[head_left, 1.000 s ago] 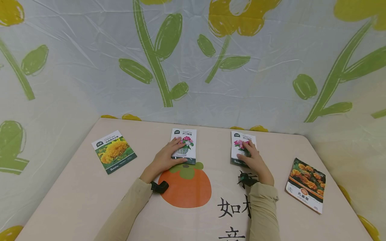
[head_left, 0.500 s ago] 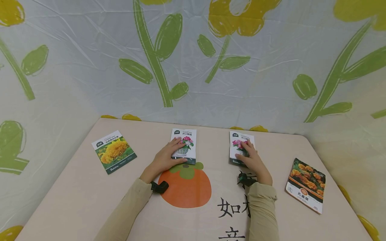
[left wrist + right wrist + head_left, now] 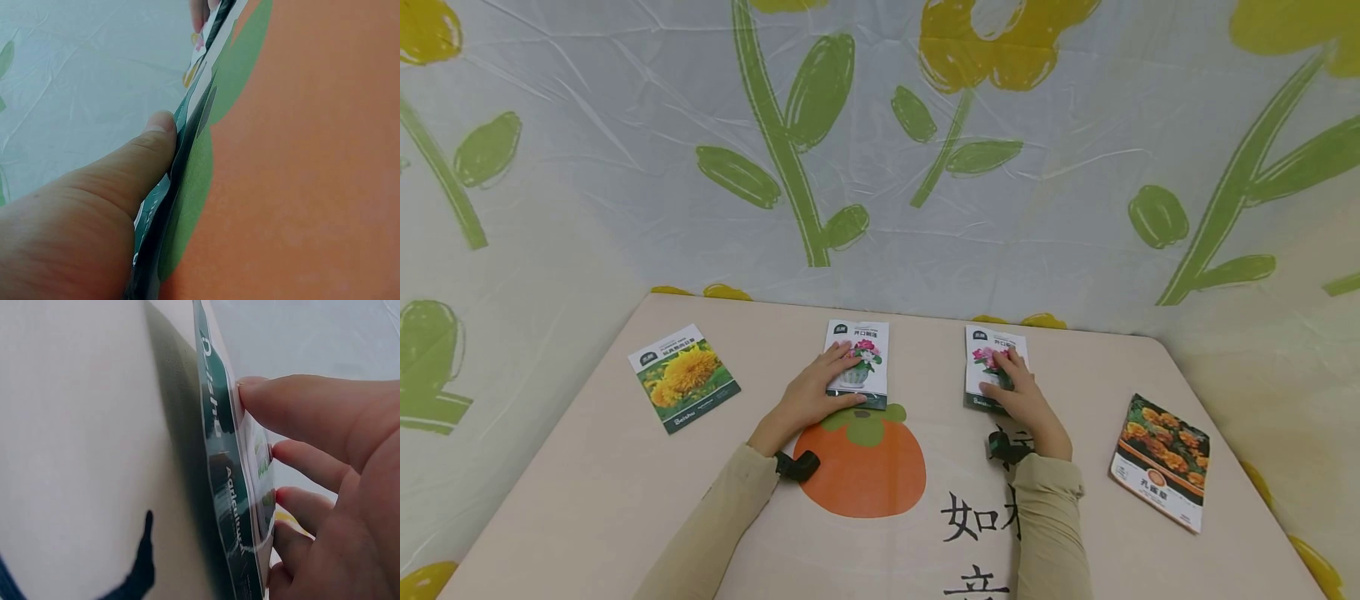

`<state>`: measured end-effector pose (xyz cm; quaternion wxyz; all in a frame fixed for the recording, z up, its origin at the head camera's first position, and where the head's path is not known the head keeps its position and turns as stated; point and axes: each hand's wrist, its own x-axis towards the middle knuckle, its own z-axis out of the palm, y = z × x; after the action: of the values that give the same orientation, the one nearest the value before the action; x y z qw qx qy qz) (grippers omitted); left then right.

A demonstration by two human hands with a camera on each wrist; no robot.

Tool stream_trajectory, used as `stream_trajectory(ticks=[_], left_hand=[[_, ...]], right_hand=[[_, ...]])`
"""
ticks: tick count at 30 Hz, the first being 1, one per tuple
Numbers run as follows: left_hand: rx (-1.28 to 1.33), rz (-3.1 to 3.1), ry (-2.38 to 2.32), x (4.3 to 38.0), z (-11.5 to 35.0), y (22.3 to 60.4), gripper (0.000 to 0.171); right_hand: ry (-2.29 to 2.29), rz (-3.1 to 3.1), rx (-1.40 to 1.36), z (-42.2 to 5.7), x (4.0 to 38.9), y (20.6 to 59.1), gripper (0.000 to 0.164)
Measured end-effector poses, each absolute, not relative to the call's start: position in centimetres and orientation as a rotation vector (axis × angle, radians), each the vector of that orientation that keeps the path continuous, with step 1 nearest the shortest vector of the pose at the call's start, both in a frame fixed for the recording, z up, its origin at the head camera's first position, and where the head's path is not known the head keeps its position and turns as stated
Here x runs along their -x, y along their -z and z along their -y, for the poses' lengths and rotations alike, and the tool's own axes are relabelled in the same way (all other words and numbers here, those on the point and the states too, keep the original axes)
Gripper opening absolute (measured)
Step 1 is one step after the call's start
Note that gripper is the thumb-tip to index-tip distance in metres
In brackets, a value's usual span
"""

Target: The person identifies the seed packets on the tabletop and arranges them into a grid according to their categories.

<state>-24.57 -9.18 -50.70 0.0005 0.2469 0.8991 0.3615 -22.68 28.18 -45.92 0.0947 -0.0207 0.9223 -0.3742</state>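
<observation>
A white seed packet with pink flowers in a pot lies flat near the middle of the table. My left hand rests across its left side, thumb along its green lower band. In the left wrist view that thumb presses on the packet's face. Further right is a matching seed packet. My right hand lies over its right half with fingers spread and covers part of the picture. The right wrist view shows the thumb and fingertips touching the top of this packet, with no finger round its edge.
On the left lies a yellow-flower seed packet, set at an angle. A thicker orange-flower packet lies tilted near the right edge. The pale tabletop bears a printed persimmon; a flowered curtain stands behind.
My right hand has slid its packet a little to the left across the table, towards the other one. My left hand and its packet have stayed in place.
</observation>
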Motion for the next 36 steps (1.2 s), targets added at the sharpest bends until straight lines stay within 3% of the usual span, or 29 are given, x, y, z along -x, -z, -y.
stream_trajectory(ticks=[36], left_hand=[[-0.812, -2.837, -1.129, 24.34, 9.16, 50.30, 0.070]], right_hand=[[1.075, -2.736, 0.059, -27.56, 22.64, 45.71, 0.074]])
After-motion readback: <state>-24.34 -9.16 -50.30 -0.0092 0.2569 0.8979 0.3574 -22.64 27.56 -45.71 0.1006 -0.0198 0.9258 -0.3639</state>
